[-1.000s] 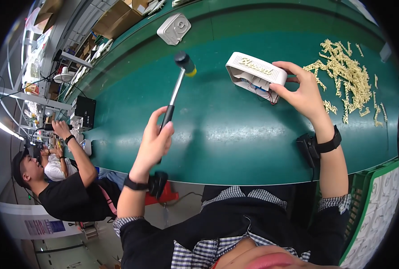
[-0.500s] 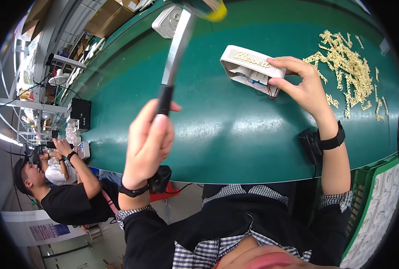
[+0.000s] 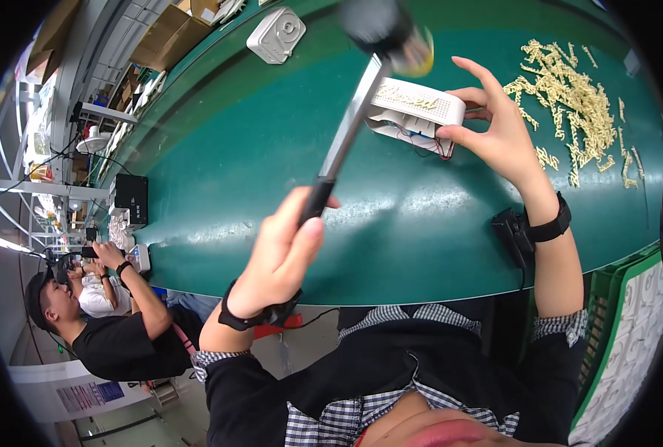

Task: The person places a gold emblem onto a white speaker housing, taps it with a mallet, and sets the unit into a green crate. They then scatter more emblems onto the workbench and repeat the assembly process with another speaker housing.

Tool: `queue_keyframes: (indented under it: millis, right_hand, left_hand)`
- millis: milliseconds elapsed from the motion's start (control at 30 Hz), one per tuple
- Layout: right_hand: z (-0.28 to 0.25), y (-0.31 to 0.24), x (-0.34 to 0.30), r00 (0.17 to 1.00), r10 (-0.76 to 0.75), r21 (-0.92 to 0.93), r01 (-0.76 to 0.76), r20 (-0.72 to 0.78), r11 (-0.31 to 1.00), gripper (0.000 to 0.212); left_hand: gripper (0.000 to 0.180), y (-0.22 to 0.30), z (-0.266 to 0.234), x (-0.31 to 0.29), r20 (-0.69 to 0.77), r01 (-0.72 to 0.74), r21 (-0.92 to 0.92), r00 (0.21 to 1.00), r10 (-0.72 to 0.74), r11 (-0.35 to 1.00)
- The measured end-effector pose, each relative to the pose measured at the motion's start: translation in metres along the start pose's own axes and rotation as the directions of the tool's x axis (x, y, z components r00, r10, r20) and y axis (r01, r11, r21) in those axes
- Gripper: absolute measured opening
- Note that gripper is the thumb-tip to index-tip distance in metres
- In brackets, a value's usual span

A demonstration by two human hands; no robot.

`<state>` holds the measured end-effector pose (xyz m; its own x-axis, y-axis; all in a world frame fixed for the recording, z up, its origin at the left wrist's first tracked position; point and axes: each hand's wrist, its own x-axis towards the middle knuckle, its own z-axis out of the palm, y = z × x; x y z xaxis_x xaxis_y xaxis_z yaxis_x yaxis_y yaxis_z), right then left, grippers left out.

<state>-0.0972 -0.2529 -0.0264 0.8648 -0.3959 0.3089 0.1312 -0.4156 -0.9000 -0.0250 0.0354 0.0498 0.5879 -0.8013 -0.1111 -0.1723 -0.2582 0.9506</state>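
My left hand is closed round the black grip of a two-faced mallet. Its black and yellow head, smeared by motion, hangs above the far left end of a white plastic housing. The housing lies on the green worktop, with wires and a blue part showing in its near side. A cream script-letter piece sits on its perforated face, partly hidden by the mallet. My right hand grips the housing's right end, thumb in front and fingers behind, index finger lifted away.
A pile of cream letter pieces spreads over the right of the worktop. Another white housing stands at the far left. A green crate of white parts is at near right. Two people work at the left.
The mallet has swung right, bringing its head over toward the housing. My left hand has moved right with it. My right index finger has lifted off the housing, which has shifted slightly.
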Motion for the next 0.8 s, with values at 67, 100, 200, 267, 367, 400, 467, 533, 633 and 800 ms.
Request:
queue_keyframes:
  millis: [67,100,200,267,367,400,467,533,633,800]
  right_hand:
    - [0.001,0.001,0.001,1.000,0.017,0.059,-0.016,-0.007,0.998,0.085]
    - [0.000,0.002,0.002,1.000,0.019,0.056,-0.018,-0.017,0.998,0.085]
    - [-0.001,0.001,0.000,0.999,0.044,0.064,-0.043,-0.017,0.997,0.089]
    - [0.002,-0.001,-0.002,0.999,0.049,0.069,-0.048,-0.015,0.996,0.090]
    - [0.002,-0.004,0.002,0.999,0.040,0.082,-0.039,-0.019,0.996,0.090]
    - [0.000,-0.001,0.002,0.999,0.043,0.080,-0.041,-0.019,0.996,0.090]
    - [-0.001,0.003,0.001,0.999,0.044,0.085,-0.043,-0.009,0.995,0.090]
    - [0.001,0.003,-0.001,0.999,0.053,0.094,-0.052,-0.006,0.994,0.090]
    - [0.003,-0.002,0.002,0.999,0.036,0.118,-0.037,0.011,0.992,0.090]
    - [0.004,0.001,0.000,1.000,0.007,0.064,-0.007,0.005,0.998,0.088]
  left_hand:
    - [0.025,-0.007,0.003,0.009,0.054,0.219,0.051,0.974,-0.221,0.975]
    - [0.025,-0.003,0.001,0.010,0.063,0.214,0.054,0.974,-0.217,0.975]
    - [0.025,0.023,-0.007,-0.005,0.014,0.003,-0.005,1.000,-0.003,1.000]
    - [0.025,0.007,0.005,-0.002,0.031,0.048,0.001,0.998,-0.048,0.999]
    - [0.025,0.000,0.013,0.002,0.057,0.121,0.027,0.991,-0.123,0.992]
    - [0.025,0.007,0.009,0.002,0.040,0.126,-0.011,0.991,-0.126,0.992]
    - [0.024,0.020,0.002,-0.003,-0.005,0.141,-0.085,0.990,-0.142,0.986]
    - [0.025,0.003,0.006,-0.002,-0.018,0.108,-0.060,0.994,-0.109,0.992]
    - [0.025,-0.007,0.006,-0.004,-0.072,0.024,0.003,0.997,-0.024,1.000]
    - [0.024,-0.005,-0.004,-0.005,-0.035,0.129,0.001,0.991,-0.128,0.992]
